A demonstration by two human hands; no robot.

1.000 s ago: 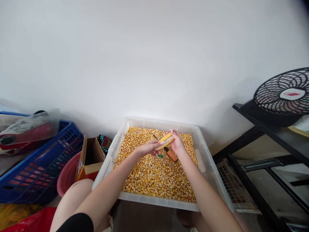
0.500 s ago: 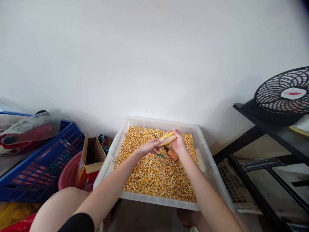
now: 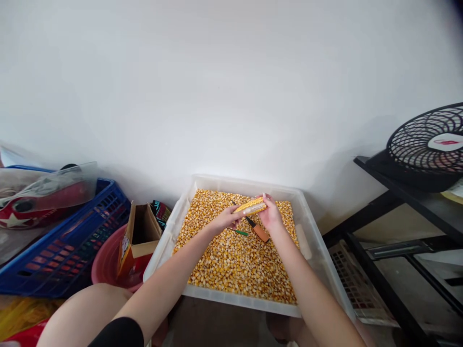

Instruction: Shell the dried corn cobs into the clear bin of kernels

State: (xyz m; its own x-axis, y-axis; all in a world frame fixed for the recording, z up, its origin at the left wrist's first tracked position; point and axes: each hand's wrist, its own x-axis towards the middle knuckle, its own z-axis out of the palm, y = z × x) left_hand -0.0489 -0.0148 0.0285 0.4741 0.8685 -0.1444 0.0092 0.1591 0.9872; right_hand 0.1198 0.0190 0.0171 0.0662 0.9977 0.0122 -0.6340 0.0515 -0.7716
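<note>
Between my two hands is a corn cob point(image 3: 252, 206), with yellow kernels along its upper side and a bare pale strip along its lower side. My left hand point(image 3: 227, 218) grips its left end, and my right hand point(image 3: 271, 214) is closed around the right end. The cob is held just above loose corn kernels point(image 3: 238, 270) that fill a translucent plastic bin point(image 3: 242, 300). On the kernels below the cob lie a tool with an orange handle point(image 3: 261, 233) and dark shaft, and a thin green-handled tool point(image 3: 240, 233).
Left of the bin are an open cardboard box point(image 3: 142, 248) in a red basin point(image 3: 103, 255) and a blue crate point(image 3: 72, 241) piled with things. To the right, a black fan point(image 3: 427, 144) sits on a black metal frame point(image 3: 383, 185). A white wall point(image 3: 224, 86) rises behind.
The cob has been turned in my hands, so more yellow kernels show on top and the bare strip has shifted downward. The whole view has shifted slightly.
</note>
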